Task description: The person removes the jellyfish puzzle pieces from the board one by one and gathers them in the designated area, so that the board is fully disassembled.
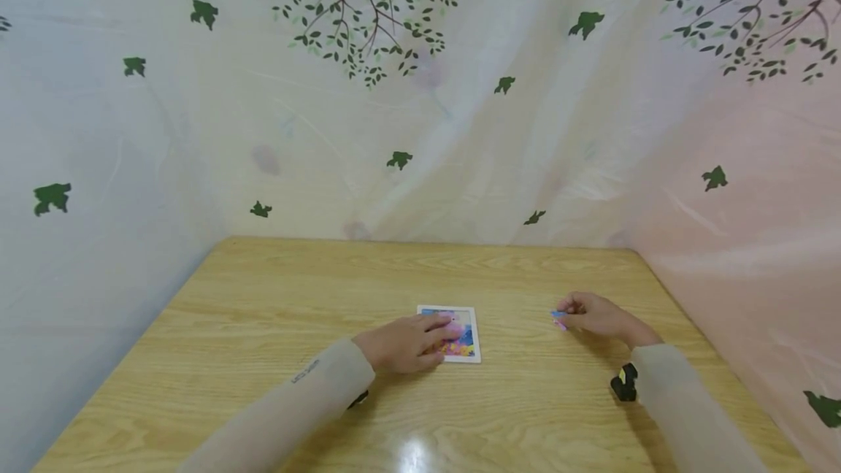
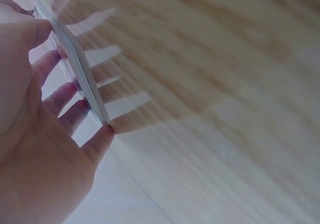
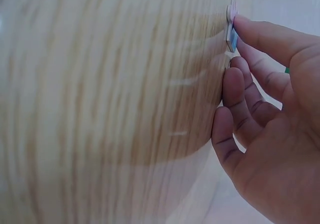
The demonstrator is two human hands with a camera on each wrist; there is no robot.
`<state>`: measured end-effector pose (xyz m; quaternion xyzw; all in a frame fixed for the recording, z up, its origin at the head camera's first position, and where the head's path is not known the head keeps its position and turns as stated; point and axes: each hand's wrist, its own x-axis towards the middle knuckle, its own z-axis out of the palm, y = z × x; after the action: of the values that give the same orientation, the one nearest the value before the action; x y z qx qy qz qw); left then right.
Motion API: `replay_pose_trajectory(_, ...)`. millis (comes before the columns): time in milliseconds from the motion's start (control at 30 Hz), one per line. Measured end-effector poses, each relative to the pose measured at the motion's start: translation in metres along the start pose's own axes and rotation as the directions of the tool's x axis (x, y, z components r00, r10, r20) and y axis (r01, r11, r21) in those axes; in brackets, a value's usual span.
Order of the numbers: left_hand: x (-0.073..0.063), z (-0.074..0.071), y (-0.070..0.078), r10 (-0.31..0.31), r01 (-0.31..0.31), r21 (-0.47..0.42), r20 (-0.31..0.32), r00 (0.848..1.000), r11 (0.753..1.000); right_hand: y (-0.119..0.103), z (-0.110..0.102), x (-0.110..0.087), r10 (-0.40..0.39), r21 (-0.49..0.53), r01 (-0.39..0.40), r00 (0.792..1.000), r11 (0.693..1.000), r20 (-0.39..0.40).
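Puzzle piece (image 1: 558, 319), pinched by the right hand (image 1: 593, 314) to the right of the board (image 1: 463, 359), is judged light, stiff and best taken by its edges. Blue and pink are seen on its thin body; the white-rimmed board is touched by the spread fingers of the left hand (image 1: 402, 344).

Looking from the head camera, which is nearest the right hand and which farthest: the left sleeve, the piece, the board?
1. Piece: nearest, held in the right hand.
2. Board: to the left, under the left hand.
3. Left sleeve: farthest, left of the board.
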<state>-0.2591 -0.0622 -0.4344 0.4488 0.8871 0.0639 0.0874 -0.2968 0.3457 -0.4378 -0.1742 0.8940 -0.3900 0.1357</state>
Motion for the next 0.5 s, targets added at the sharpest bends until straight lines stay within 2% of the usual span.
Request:
replay_pose_trajectory(133,-0.0002,0.0007,-0.0003,0.007,-0.007,-0.007,-0.008,1.000,1.000,-0.0015,-0.0003,-0.0012,0.009,-0.004,-0.009,1.000,1.000,-0.010)
replay_pose_trajectory(367,-0.0001,0.0024,0.0010,-0.006,0.006,0.004,0.004,1.000,1.000,-0.0046,-0.0008,-0.0014,0.012,-0.085,-0.016,0.999,0.996,-0.049)
replay_pose_trajectory(500,0.0005,0.0037,-0.0001,0.005,-0.005,-0.011,-0.011,1.000,1.000,-0.0063,-0.0006,0.0030,-0.004,-0.100,-0.002,0.998,0.995,-0.056)
